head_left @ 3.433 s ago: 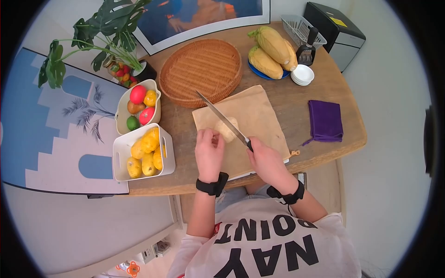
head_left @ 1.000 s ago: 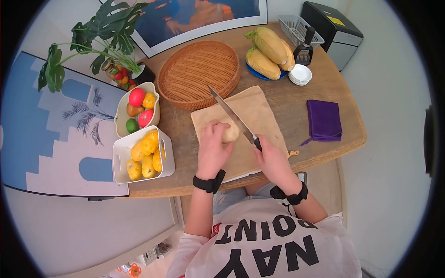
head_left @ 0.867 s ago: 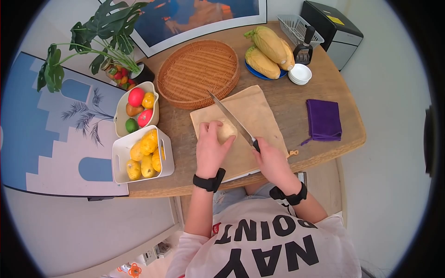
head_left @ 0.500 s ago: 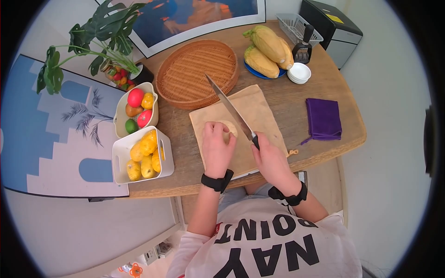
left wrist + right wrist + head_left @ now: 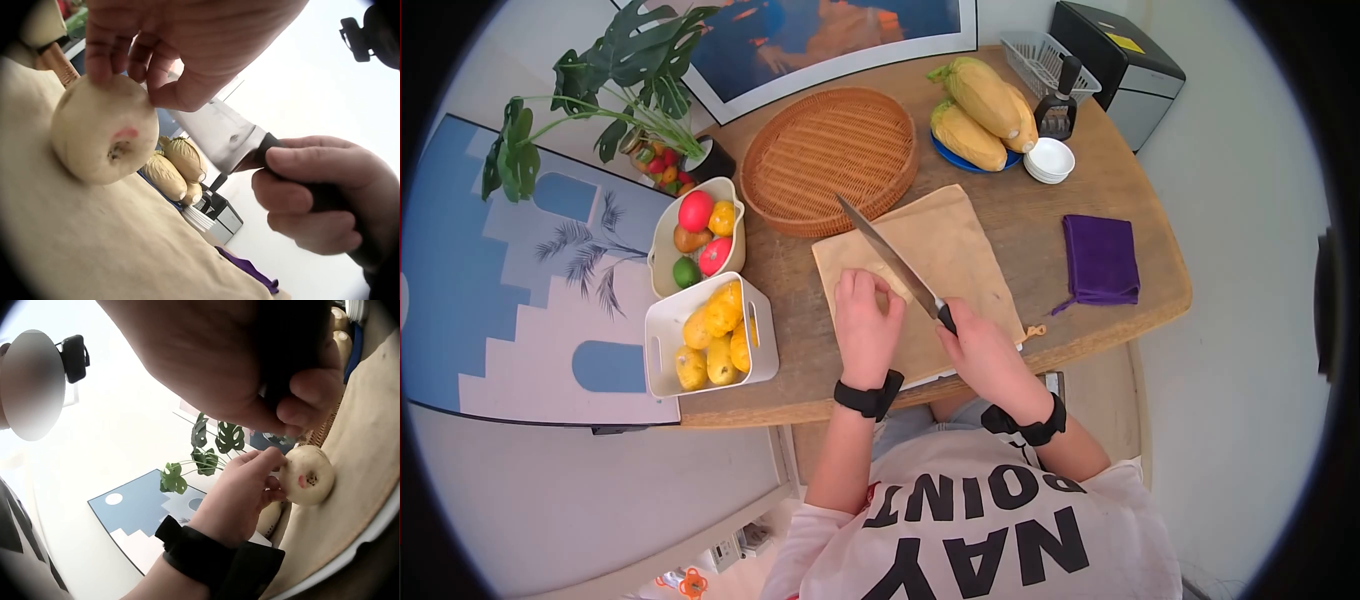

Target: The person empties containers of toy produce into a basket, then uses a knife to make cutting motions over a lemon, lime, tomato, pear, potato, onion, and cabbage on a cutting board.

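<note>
— Knife (image 5: 891,256) slants toward the upper left of the head view. Why so?
— Right hand (image 5: 990,355) grasps its black handle (image 5: 946,318), I suppose to guide the blade over the pale round thing (image 5: 103,134).
— Where is this thing?
— On the tan cloth (image 5: 960,240), near the centre of the head view, mostly hidden by the left hand (image 5: 868,325) and the blade.
— And this hand?
— Its fingers and thumb pinch the thing, probably against rolling. The cloth perhaps protects the table (image 5: 1030,220).
— What differs from half a second ago?
— The knife tip is now lower, nearer to the bottom rim of the wicker tray (image 5: 830,150), and the pale thing shows less.
</note>
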The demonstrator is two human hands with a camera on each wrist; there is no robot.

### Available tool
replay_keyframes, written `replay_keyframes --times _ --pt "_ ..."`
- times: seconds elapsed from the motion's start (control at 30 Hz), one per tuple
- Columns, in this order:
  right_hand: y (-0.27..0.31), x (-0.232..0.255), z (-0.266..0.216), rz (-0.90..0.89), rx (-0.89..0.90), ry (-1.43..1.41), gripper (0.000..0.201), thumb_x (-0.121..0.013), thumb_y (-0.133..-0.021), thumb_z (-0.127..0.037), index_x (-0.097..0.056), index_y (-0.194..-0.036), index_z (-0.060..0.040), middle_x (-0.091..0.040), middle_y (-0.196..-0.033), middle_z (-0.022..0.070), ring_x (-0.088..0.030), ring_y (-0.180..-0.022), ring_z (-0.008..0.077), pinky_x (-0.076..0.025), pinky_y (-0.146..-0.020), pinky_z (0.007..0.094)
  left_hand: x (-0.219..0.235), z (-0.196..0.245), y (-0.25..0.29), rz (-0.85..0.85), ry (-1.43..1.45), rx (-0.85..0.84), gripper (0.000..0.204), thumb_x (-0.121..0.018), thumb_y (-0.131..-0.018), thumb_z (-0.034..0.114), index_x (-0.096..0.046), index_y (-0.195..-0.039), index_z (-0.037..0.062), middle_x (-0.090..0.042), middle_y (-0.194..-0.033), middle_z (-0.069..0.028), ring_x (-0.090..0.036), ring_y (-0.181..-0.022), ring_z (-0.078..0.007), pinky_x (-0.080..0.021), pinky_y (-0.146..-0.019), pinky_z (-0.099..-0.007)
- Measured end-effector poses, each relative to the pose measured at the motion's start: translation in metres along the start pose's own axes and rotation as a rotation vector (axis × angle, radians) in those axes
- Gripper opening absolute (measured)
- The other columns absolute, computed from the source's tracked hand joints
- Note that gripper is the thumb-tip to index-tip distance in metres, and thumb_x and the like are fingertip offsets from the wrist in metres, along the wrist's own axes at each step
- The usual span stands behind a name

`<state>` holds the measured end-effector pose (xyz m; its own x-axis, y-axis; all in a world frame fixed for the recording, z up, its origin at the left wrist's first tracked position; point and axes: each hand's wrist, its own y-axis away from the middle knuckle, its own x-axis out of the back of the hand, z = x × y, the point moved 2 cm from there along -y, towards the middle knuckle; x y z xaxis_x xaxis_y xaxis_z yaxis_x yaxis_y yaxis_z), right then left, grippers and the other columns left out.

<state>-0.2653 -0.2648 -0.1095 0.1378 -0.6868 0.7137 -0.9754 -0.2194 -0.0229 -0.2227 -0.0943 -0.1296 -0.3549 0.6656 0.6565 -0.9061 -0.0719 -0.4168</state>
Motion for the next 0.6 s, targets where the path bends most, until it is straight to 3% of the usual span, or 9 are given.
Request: replay_keyframes --times 0.13,0.33,0.5,0.6 --pt "0.002 -0.001 -0.007 0.065 0.016 -0.045 0.029 -0.058 -0.1 -0.016 -0.048 -0.121 0.0006 -0.067 -0.081 0.0237 -0.067 -0.076 0.045 -0.052 -0.065 0.0536 -0.001 -0.002 0.001 -0.013 0.018 0.0 0.017 -0.068 -0.079 0.0 -0.055 -0.089 0.0014 -0.054 -0.097 -0.0156 -0.056 -0.097 -0.0381 -0.048 -0.084 -0.0462" --pt "0.003 0.003 -0.01 -0.03 -0.023 0.026 0.027 -0.059 -0.099 -0.016 -0.048 -0.118 -0.0003 -0.068 -0.082 0.0225 -0.067 -0.078 0.0435 -0.052 -0.066 0.0526 0.001 -0.004 0.005 -0.008 0.013 0.01 0.017 -0.068 -0.08 0.0 -0.054 -0.09 0.0008 -0.053 -0.096 -0.0165 -0.055 -0.096 -0.0388 -0.047 -0.084 -0.0472" --pt "0.004 -0.008 0.0 0.02 0.037 0.045 0.028 -0.061 -0.099 -0.014 -0.051 -0.123 -0.004 -0.067 -0.088 0.0235 -0.067 -0.083 0.0439 -0.051 -0.069 0.0517 -0.001 -0.003 0.006 0.003 -0.006 0.018 0.016 -0.067 -0.08 0.0 -0.054 -0.09 0.0007 -0.053 -0.096 -0.0174 -0.055 -0.096 -0.0393 -0.047 -0.084 -0.0477" --pt "0.005 -0.001 -0.011 0.015 0.047 0.032 0.025 -0.06 -0.098 -0.013 -0.051 -0.118 -0.0012 -0.068 -0.093 0.0228 -0.068 -0.083 0.0424 -0.053 -0.069 0.0511 0.0 -0.005 0.007 0.038 0.009 -0.032 0.014 -0.066 -0.082 -0.001 -0.054 -0.087 -0.0003 -0.051 -0.091 -0.0165 -0.054 -0.088 -0.0367 -0.046 -0.079 -0.0437"
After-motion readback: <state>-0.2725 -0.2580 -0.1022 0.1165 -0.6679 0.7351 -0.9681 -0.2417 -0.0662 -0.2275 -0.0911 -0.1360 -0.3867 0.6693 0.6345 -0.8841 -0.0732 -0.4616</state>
